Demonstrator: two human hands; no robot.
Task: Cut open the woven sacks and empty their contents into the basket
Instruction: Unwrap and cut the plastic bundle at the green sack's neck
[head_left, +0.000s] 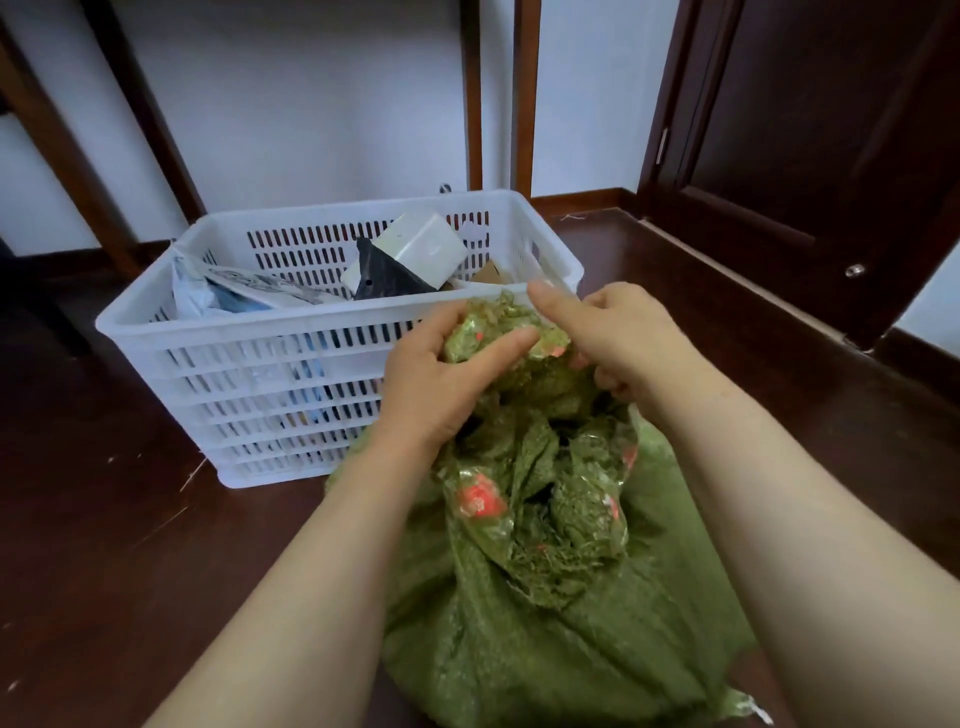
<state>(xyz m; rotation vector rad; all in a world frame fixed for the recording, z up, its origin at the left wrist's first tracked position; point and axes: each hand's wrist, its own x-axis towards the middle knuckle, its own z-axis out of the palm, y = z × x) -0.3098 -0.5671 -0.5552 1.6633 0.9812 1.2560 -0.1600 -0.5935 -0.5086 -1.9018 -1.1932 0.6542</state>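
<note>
On floor (104, 519) at 6 o'clock, just beside basket (332, 332): green woven sack (519, 649), body slumped, neck bunched up toward 12. Left hand (441, 379) and right hand (618, 338) both grip crumpled neck, fingers (498, 343) curled into fabric, pinching folds. For this step: find mouth edges, spread wide, lift over basket rim before tipping. No blade in view. Sack look: coarse green weave, glossy crinkled top, red print patches, frayed threads. Contents hidden. Basket at 10–12 holds white box (415, 249), papers (260, 291).
</note>
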